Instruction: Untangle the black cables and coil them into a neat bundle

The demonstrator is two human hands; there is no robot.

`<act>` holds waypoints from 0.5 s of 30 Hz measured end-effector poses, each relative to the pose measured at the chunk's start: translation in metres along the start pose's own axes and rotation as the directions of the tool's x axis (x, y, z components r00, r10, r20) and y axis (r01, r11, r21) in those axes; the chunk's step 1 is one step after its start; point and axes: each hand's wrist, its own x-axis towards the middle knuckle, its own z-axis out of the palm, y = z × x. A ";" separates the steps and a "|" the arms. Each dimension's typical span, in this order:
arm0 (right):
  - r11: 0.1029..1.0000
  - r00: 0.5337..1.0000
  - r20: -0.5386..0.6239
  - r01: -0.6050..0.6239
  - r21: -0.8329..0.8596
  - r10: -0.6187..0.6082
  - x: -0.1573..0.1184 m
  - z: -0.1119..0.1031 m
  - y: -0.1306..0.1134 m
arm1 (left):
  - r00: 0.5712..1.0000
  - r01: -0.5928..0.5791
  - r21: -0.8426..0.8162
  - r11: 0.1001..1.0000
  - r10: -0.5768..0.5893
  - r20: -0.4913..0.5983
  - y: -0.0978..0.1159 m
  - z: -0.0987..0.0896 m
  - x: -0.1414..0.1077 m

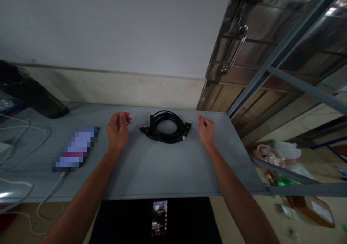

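Note:
A coiled black cable [177, 132] lies on the grey tabletop [162, 171] between my two hands, with its plug ends showing on the left and right of the coil. My left hand [118, 128] rests to the left of it, fingers loosely curled in and nothing seen in them. On the other side, my right hand [206, 128] is closed in a loose fist, also with nothing visible inside. Neither hand touches the cable.
A phone [76, 148] with a blurred screen and a white charging cord [51, 189] lies at left. Behind it a dark bottle [35, 92] leans or lies. A lit phone [159, 218] is on my lap. Metal frame bars [287, 41] stand at right.

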 end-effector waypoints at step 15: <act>1.000 1.000 0.004 0.003 -0.002 -0.003 0.000 -0.001 -0.001 | 1.000 -0.019 0.003 1.000 0.019 0.011 -0.004 -0.001 0.000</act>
